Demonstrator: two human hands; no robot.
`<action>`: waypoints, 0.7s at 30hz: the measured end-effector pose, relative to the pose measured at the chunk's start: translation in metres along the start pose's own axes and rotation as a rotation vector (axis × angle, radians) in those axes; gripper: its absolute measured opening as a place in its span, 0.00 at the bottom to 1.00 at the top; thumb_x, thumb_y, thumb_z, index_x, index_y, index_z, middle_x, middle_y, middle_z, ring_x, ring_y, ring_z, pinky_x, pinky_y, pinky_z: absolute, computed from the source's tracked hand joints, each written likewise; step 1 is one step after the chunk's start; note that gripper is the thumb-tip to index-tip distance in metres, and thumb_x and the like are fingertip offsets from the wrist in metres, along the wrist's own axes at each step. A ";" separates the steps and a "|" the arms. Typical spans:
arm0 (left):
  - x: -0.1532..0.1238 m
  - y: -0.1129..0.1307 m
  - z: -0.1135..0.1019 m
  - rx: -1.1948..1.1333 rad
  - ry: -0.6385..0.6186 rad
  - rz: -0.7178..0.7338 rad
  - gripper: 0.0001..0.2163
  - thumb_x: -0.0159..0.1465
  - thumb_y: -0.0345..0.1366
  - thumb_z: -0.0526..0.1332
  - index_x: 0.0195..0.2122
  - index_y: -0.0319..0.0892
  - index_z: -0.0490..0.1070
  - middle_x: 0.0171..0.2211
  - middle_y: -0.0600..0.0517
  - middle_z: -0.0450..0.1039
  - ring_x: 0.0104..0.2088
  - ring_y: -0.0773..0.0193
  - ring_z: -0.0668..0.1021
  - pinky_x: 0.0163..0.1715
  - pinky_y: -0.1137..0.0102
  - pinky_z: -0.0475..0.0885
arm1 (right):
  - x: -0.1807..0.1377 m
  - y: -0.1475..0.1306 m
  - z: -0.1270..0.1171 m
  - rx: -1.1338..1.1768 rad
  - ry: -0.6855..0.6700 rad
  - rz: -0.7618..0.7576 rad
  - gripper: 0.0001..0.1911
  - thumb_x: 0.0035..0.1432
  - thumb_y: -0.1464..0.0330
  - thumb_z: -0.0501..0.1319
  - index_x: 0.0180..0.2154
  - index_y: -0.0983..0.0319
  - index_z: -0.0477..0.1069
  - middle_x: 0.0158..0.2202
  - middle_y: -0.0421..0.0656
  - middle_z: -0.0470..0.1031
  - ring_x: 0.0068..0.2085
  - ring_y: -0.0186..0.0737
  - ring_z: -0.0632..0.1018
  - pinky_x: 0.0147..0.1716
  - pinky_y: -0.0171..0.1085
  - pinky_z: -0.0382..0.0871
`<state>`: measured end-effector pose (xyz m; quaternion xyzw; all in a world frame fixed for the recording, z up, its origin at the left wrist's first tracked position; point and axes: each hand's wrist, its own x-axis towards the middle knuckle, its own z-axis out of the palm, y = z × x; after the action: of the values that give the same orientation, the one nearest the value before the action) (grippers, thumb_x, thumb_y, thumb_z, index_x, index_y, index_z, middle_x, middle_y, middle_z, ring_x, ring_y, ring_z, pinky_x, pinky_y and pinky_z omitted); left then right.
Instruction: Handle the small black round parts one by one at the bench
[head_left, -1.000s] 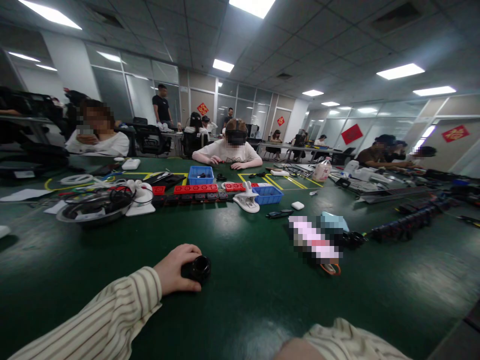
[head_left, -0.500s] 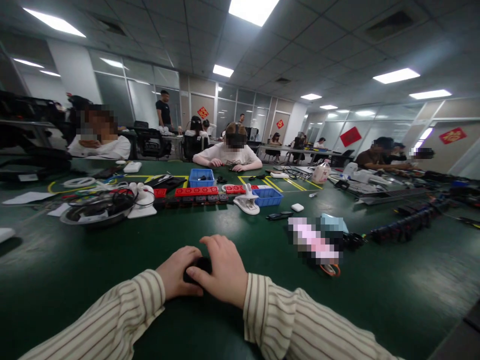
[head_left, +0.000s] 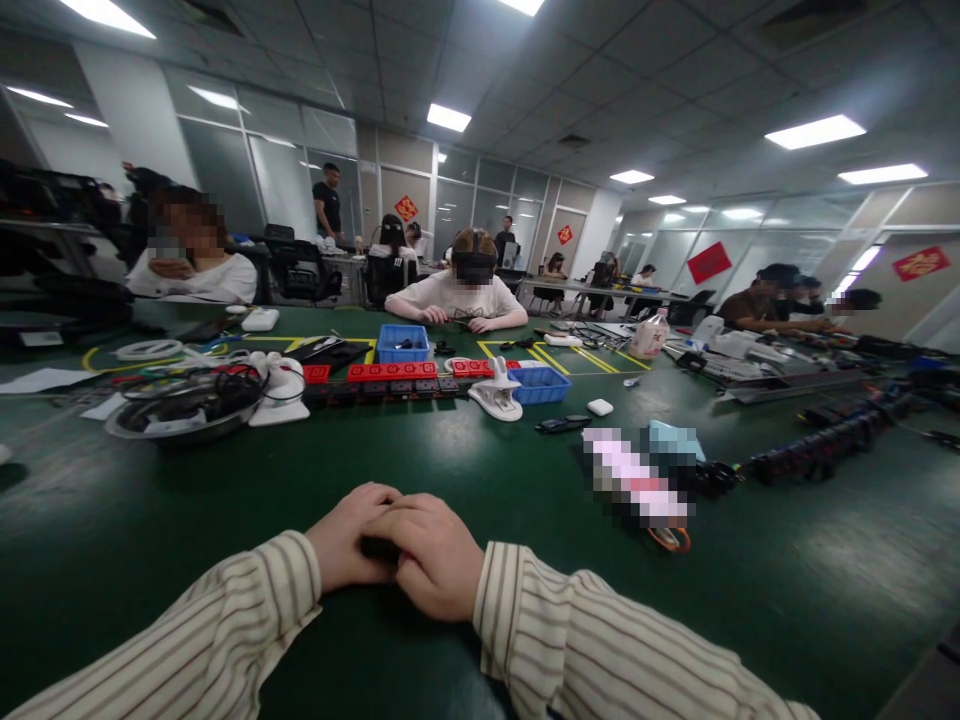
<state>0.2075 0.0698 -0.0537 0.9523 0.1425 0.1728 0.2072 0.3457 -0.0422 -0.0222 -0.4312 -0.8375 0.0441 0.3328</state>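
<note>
My left hand [head_left: 343, 545] and my right hand [head_left: 431, 550] are cupped together on the green table [head_left: 480, 620], low in the middle of the view. Between them sits a small round black object [head_left: 377, 548], of which only a dark sliver shows. The fingers of both hands are curled around it, and my right hand lies over its top. Both arms wear striped cream sleeves.
Beyond my hands lie a metal bowl of cables [head_left: 180, 410], red and black power strips [head_left: 394, 380], two blue bins [head_left: 403, 343], a white clip-like device [head_left: 496, 397] and a blurred pink item [head_left: 637, 480]. Other people sit across the table and at both sides.
One second ago only my left hand held the black object. My right hand came in from the lower right and has closed over it, hiding most of it.
</note>
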 end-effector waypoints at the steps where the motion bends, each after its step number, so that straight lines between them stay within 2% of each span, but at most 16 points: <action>1: -0.001 0.000 0.000 -0.003 0.011 -0.002 0.20 0.43 0.38 0.65 0.39 0.42 0.69 0.39 0.50 0.69 0.41 0.54 0.70 0.45 0.61 0.65 | -0.001 -0.001 0.000 0.007 0.029 0.020 0.20 0.48 0.74 0.49 0.46 0.62 0.63 0.45 0.44 0.70 0.48 0.40 0.67 0.49 0.41 0.59; 5: -0.004 0.002 0.000 0.024 0.018 -0.032 0.25 0.43 0.49 0.65 0.41 0.43 0.67 0.39 0.50 0.69 0.41 0.53 0.70 0.44 0.59 0.66 | -0.003 -0.002 -0.001 -0.051 0.140 0.143 0.20 0.52 0.65 0.56 0.48 0.63 0.60 0.45 0.46 0.68 0.46 0.43 0.67 0.47 0.42 0.59; 8: -0.004 0.007 0.002 0.105 0.038 -0.071 0.28 0.41 0.52 0.65 0.41 0.42 0.67 0.39 0.48 0.68 0.41 0.52 0.70 0.48 0.53 0.61 | -0.003 0.000 0.003 -0.119 0.150 0.233 0.22 0.51 0.58 0.60 0.45 0.63 0.62 0.41 0.46 0.68 0.42 0.43 0.68 0.43 0.41 0.60; 12: -0.004 0.011 0.006 0.180 0.057 -0.113 0.22 0.44 0.48 0.64 0.38 0.41 0.66 0.37 0.49 0.69 0.39 0.54 0.71 0.53 0.50 0.54 | -0.003 0.001 0.007 -0.184 0.161 0.330 0.20 0.49 0.56 0.62 0.38 0.63 0.64 0.36 0.43 0.67 0.37 0.41 0.67 0.39 0.40 0.60; 16: -0.002 0.012 0.005 0.149 0.015 -0.086 0.16 0.46 0.41 0.61 0.36 0.42 0.66 0.34 0.51 0.68 0.37 0.56 0.70 0.47 0.56 0.62 | -0.002 -0.001 0.006 -0.189 0.152 0.342 0.14 0.48 0.61 0.62 0.35 0.62 0.65 0.34 0.43 0.66 0.38 0.41 0.67 0.38 0.39 0.61; 18: -0.002 0.011 0.002 0.094 -0.006 -0.073 0.15 0.45 0.38 0.61 0.35 0.42 0.67 0.35 0.50 0.67 0.37 0.56 0.70 0.42 0.61 0.66 | -0.002 -0.001 0.005 -0.164 0.148 0.302 0.12 0.48 0.64 0.61 0.35 0.62 0.66 0.35 0.43 0.67 0.38 0.41 0.67 0.39 0.40 0.61; 21: -0.002 0.009 -0.001 0.001 -0.029 -0.042 0.14 0.45 0.33 0.60 0.35 0.42 0.68 0.37 0.51 0.67 0.39 0.57 0.70 0.41 0.64 0.67 | -0.002 0.001 0.004 -0.104 0.147 0.196 0.10 0.47 0.69 0.57 0.36 0.62 0.66 0.36 0.44 0.70 0.40 0.41 0.68 0.41 0.40 0.61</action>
<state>0.2074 0.0617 -0.0489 0.9516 0.1596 0.1545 0.2123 0.3447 -0.0427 -0.0269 -0.5295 -0.7660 0.0011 0.3645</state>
